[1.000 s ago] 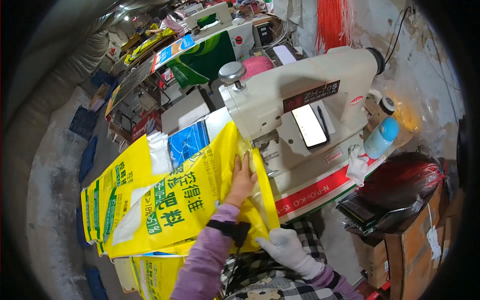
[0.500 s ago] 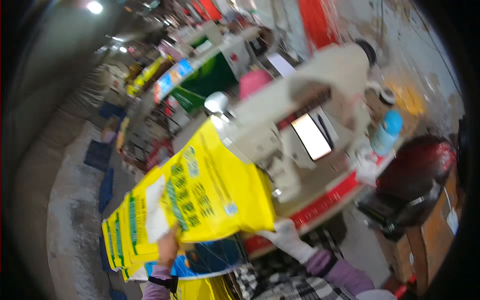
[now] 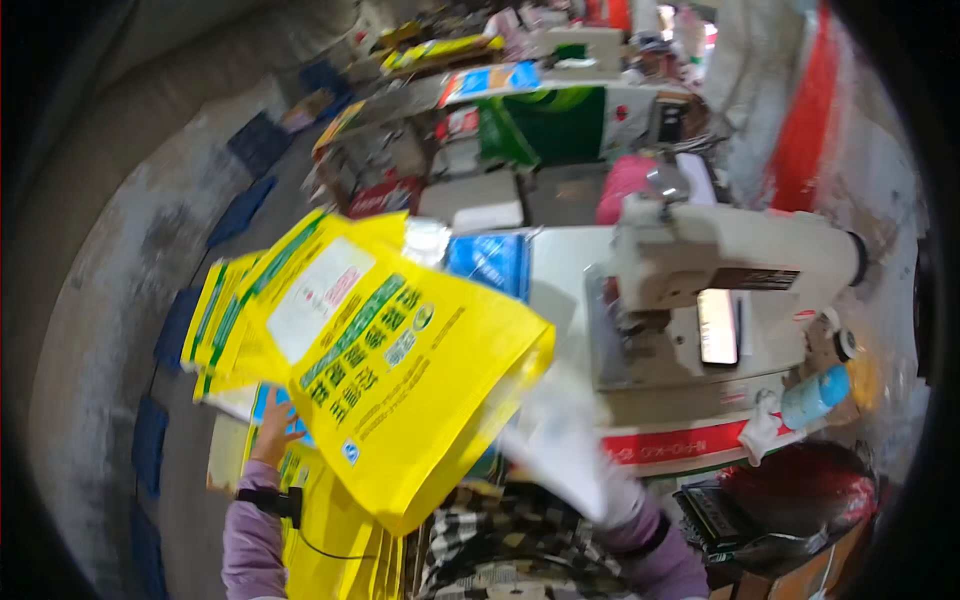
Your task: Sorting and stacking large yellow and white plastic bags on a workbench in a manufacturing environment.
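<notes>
A large yellow printed bag (image 3: 430, 350) lies tilted across the middle, left of the sewing machine (image 3: 650, 260) and apart from it. More yellow bags (image 3: 225, 310) are layered under its left part, and others hang below (image 3: 330, 530). My left hand (image 3: 275, 430) is open, fingers spread, against a blue printed surface (image 3: 268, 402) beside the bag's lower left edge. My right hand (image 3: 560, 440), in a white glove, is at the bag's right edge. It is smeared by motion, so its fingers and any hold on the bag cannot be made out.
A lit phone (image 3: 717, 327) lies on the machine's bed. A light-blue bottle (image 3: 815, 397) and a crumpled white cloth (image 3: 763, 425) stand at the table's right end. Below them is a dark red padded seat (image 3: 800, 490). Another worktable with a green panel (image 3: 545, 125) is farther off.
The view has turned. The yellow bag has come away from the machine, toward the left and nearer me. My left hand has moved from the bag's white patch to the blue surface.
</notes>
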